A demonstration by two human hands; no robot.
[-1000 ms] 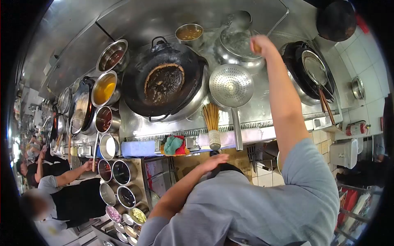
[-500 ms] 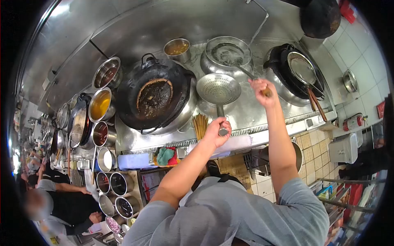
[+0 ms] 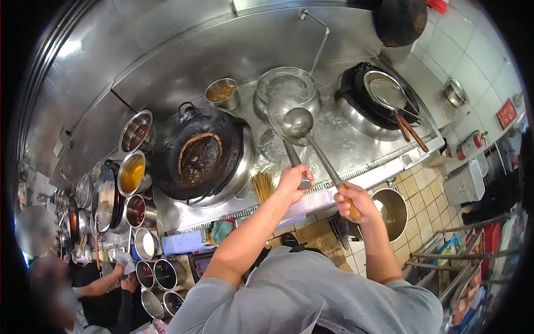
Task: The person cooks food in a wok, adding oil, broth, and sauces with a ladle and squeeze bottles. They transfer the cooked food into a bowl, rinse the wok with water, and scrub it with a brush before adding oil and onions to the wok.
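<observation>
My left hand [image 3: 295,181] is closed round the metal handle of a perforated strainer, whose bowl [image 3: 276,111] is blurred and tilted near the front of a steel pot of water [image 3: 290,83]. In my right hand [image 3: 355,202] is the wooden handle of a ladle [image 3: 298,123], its round bowl over the strainer. A thin tap pipe [image 3: 319,55] runs water by the pot's rim. Left of my left hand, a bamboo brush [image 3: 262,187] stands at the stove's front edge.
A black wok [image 3: 167,161] with dark residue sits on the left. Another wok [image 3: 347,94] at right holds a wire strainer [image 3: 385,90]. Steel bowls and sauce pots [image 3: 142,212] line the left side. Co-workers [image 3: 94,286] stand at lower left. A large pot [image 3: 398,214] is below the counter.
My left hand came from near my body to grip the strainer and has lifted it towards the pot. My right hand drew the ladle back out of the pot, over the strainer.
</observation>
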